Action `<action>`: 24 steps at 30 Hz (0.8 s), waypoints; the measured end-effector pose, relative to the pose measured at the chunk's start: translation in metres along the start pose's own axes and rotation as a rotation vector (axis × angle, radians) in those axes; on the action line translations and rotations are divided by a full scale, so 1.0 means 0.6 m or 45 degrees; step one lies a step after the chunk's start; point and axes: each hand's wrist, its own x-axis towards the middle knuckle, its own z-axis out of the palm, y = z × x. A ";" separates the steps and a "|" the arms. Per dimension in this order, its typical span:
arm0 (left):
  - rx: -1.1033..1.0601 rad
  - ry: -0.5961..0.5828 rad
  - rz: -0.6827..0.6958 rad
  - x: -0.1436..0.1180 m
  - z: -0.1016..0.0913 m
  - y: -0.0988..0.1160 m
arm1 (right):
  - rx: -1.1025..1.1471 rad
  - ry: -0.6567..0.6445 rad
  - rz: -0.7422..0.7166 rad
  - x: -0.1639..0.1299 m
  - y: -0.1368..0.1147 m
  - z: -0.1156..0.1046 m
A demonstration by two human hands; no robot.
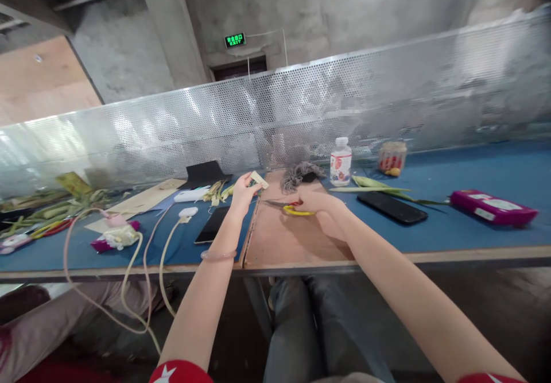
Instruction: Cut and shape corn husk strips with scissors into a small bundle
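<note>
My left hand [244,192] is closed, pinching a small pale cream strip [259,180] between thumb and fingers; I cannot tell what it is made of. In my right hand [321,206] is a pair of scissors [297,209] with yellow and red handles. Their dark blades point left, toward my left hand, and are apart from the strip. Both hands are over the seam between the blue tabletop and a bare wooden section [275,239]. Beyond the scissors lies a bundle of grey yarn-like strands [297,176].
To the right stand a white bottle [341,165] and a jar [392,158], with green leaves [374,184], a black phone [391,207] and a purple pack [493,207]. On the left are a dark tablet-like slab [212,226], charging cables [166,245] and husks. A perforated metal screen [172,124] backs the table.
</note>
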 end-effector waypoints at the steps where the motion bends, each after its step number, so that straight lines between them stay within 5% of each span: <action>1: -0.006 0.015 0.002 0.001 -0.001 0.000 | 0.026 0.010 0.018 0.000 0.001 -0.002; 10: 0.003 0.006 -0.012 -0.006 0.004 0.003 | 0.392 0.416 0.184 0.011 -0.008 -0.012; 16: 0.011 -0.082 -0.030 -0.012 0.011 0.006 | 0.471 0.359 0.122 0.009 -0.017 0.001; 24: -0.003 0.064 -0.033 0.001 -0.001 -0.004 | 0.202 0.344 0.121 0.015 -0.002 0.018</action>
